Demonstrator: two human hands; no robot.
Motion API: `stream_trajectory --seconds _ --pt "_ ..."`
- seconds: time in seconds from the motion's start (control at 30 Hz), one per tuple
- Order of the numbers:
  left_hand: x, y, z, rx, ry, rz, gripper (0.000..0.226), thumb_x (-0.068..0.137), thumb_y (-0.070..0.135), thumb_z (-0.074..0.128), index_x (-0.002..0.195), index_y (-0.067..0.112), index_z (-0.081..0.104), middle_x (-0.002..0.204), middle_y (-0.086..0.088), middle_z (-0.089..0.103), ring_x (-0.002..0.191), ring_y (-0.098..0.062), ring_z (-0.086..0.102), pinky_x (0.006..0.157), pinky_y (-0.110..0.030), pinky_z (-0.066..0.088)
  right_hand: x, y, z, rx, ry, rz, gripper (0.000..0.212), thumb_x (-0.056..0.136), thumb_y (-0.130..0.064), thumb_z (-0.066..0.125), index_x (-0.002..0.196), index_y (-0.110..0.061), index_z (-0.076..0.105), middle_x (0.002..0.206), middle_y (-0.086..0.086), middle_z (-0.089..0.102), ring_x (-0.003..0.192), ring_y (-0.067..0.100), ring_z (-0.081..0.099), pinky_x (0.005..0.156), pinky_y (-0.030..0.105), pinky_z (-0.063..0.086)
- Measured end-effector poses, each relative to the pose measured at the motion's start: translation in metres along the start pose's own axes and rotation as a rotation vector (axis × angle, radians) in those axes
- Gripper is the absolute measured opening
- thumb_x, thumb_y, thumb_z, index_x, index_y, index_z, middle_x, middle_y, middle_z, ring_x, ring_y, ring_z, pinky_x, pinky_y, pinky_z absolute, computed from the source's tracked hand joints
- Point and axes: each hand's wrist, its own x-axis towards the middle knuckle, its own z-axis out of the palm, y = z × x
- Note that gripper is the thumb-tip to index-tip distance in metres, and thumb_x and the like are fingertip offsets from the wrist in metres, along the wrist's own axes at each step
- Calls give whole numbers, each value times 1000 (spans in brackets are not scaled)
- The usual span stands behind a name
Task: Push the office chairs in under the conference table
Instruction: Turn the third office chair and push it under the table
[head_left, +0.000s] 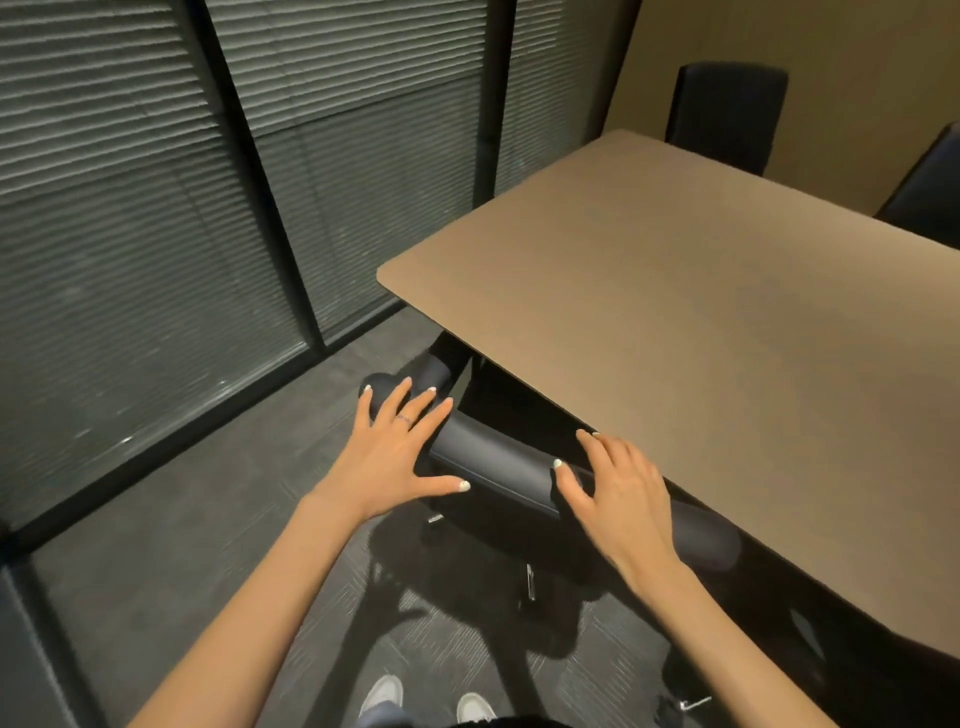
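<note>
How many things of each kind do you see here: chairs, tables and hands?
Chairs: 3 (near chair, far chair, right-edge chair)
Tables: 1 (conference table)
Hands: 2 (left hand, right hand)
Total: 6

Both hands, left (387, 457) and right (621, 493), spread flat over the chair back (493, 470) at the table (701, 312).
</note>
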Motion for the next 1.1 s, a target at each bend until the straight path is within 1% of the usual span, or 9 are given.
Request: stream_trajectory --seconds 0.1,0.23,0.5,0.6,0.67,0.77,0.87,0.93,1.1 --pt "11 -12 2 -6 -52 56 101 62 88 18 146 32 5 156 -1 10 141 -23 -12 109 -60 -8 -7 -4 5 -29 3 86 59 88 -51 36 117 -8 64 108 12 69 105 29 61 87 42 49" --pt "19 -21 4 7 -74 120 105 60 91 12 146 32 3 156 -2 10 141 -25 -11 106 -62 -10 -14 -8 11 -52 -5 180 61 88 -54 35 116 -9 64 107 12 70 105 29 61 88 43 48" --pt "29 -22 15 7 -53 220 115 55 91 -6 147 23 8 155 -7 17 142 -28 -3 105 -65 -7 -25 -12 14 -149 5 242 65 90 -58 29 115 -9 64 103 11 69 100 29 61 98 46 40" --pt "34 -21 17 39 -60 259 117 56 89 -8 147 17 9 154 -7 20 142 -27 1 105 -66 -2 -25 -14 13 -156 -7 245 74 89 -65 22 116 -10 63 104 10 68 100 28 60 97 46 41" --pt "37 -20 18 38 -47 284 116 59 88 -7 146 14 15 151 -9 27 141 -28 9 104 -68 1 -25 -15 13 -171 -8 240 80 88 -70 17 115 -11 63 101 9 68 96 27 60 95 45 42" --pt "41 -20 19 -8 -3 326 109 66 87 1 141 14 30 141 -10 44 134 -30 30 103 -69 8 -25 -17 14 -177 -3 260 81 87 -72 16 113 -12 63 98 8 67 94 25 59 93 43 41" --pt "42 -19 20 -51 57 365 95 74 83 14 129 15 50 120 -8 60 115 -28 50 101 -67 19 -26 -19 16 -178 36 269 81 87 -72 16 110 -12 64 95 7 67 90 25 60 91 43 43" --pt "43 -20 22 -65 94 388 87 76 81 20 120 15 57 111 -6 63 106 -27 55 100 -62 25 -26 -20 18 -179 53 276 80 87 -72 17 108 -11 65 93 7 67 88 24 60 89 42 43" --pt "49 -26 23 -133 146 406 69 85 70 22 109 19 61 105 -1 66 99 -22 57 97 -47 32 -25 -23 26 -193 92 299 74 88 -71 21 102 -13 65 90 6 66 85 23 59 88 41 44"
